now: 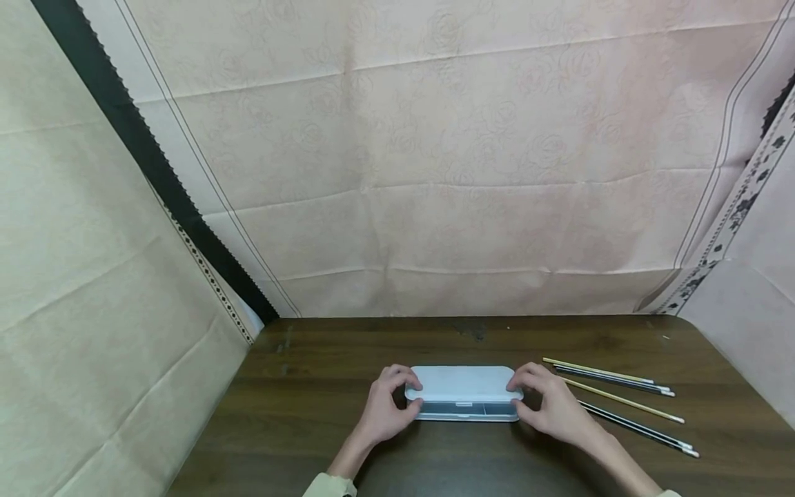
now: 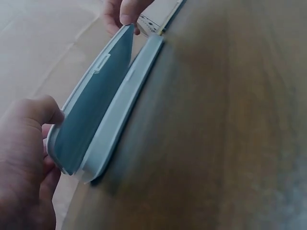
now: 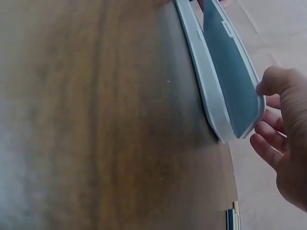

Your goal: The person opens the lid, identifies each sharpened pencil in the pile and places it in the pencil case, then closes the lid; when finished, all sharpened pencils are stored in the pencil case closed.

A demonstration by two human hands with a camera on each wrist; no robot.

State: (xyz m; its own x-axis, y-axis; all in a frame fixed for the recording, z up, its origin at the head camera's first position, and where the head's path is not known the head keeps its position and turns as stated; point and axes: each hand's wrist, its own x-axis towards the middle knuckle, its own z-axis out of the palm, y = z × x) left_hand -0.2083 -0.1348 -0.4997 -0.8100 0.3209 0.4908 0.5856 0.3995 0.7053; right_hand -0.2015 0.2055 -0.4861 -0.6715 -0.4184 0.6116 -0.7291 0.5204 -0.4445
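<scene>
A pale blue-white pencil case [image 1: 466,417] lies on the table with its lid [image 1: 462,383] partly raised, hinged at the far side. Through the gap a divided inside shows. At the lid's left end, my left hand [image 1: 388,407] pinches the rim between thumb and fingers. My right hand [image 1: 549,404] grips the opposite end the same way. Both wrist views show the lid tilted above the base, with the thumb of the left hand [image 2: 24,153] and of the right hand [image 3: 288,129] on the lid's inner edge.
Right of the case lie several pencils: a yellow pencil [image 1: 624,400] in the middle, dark pencils [image 1: 640,429] nearer me, and a group of yellow and dark pencils [image 1: 611,376] farther back. Cream patterned cloth [image 1: 459,172] hangs behind the brown wooden table [image 1: 310,386] and at its sides.
</scene>
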